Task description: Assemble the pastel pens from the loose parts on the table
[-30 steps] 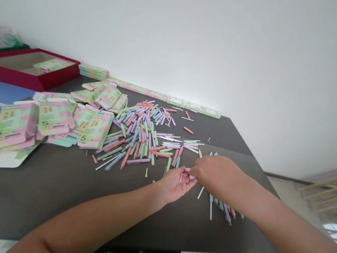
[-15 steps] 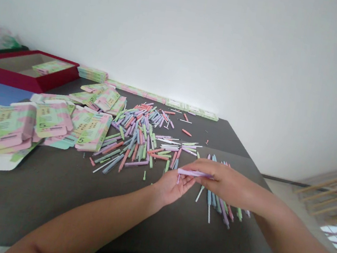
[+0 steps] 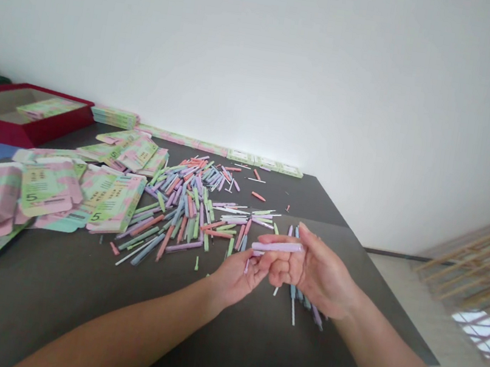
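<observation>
A lilac stick [image 3: 276, 246] is showing pale purple, the scattered sticks [image 3: 181, 211] are mixing coral, mint, blue and white, and flat cartons [image 3: 48, 188] are wearing blotchy pink-and-green patterns.

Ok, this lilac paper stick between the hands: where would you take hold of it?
Probably at its free left end, pinched across the narrow width, coming from the left. The lilac paper stick is long, thin and nearly level. Its right part lies across the right hand, so the left end projects toward the left hand.
</observation>
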The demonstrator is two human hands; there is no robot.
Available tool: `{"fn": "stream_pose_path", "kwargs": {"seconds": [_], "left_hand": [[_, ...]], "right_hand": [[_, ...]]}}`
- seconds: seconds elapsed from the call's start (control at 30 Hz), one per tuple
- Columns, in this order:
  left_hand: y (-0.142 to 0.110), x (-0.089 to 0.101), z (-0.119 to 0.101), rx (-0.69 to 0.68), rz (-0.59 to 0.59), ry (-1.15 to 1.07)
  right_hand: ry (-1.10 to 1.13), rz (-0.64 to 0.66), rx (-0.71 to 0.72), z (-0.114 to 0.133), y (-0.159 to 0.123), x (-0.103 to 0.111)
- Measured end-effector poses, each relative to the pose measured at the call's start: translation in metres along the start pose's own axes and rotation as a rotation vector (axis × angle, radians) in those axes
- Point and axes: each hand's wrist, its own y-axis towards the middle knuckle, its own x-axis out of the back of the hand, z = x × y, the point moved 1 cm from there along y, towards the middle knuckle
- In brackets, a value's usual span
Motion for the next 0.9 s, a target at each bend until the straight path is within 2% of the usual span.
{"fn": "stream_pose_path", "kwargs": {"seconds": [0.17, 0.23, 0.47, 0.57, 0.63, 0.7, 0.77, 0.9], "left_hand": [[-0.007, -0.008, 0.001, 0.032, 0.216, 0.006], [-0.008, -0.009, 0.001, 0.041, 0.256, -0.027], [-0.009, -0.009, -0.002, 0.073, 0.152, -0.010], [-0.007, -0.007, -0.001, 0.058, 0.132, 0.004], [-0.004, -0.005, -0.001, 0.036, 0.069, 0.000], [-0.001, -0.003, -0.002, 0.011, -0.043, -0.019], [0.001, -0.002, -0.003, -0.004, -0.145, -0.050], [0.001, -0.004, -0.007, -0.010, -0.177, -0.074]], "right_hand": [[-0.119, -0.054, 0.064, -0.007, -0.002, -0.003], [-0.173, -0.073, 0.090, -0.009, -0.002, -0.004], [-0.282, -0.077, 0.130, -0.012, -0.007, -0.009], [-0.258, -0.058, 0.129, -0.008, -0.009, -0.011], [-0.239, -0.065, 0.153, -0.004, -0.011, -0.010], [-0.264, -0.158, 0.236, -0.004, -0.013, -0.006], [-0.353, -0.312, 0.356, -0.009, -0.016, 0.000], [-0.768, -0.630, 0.541, -0.041, -0.022, 0.007]]}}
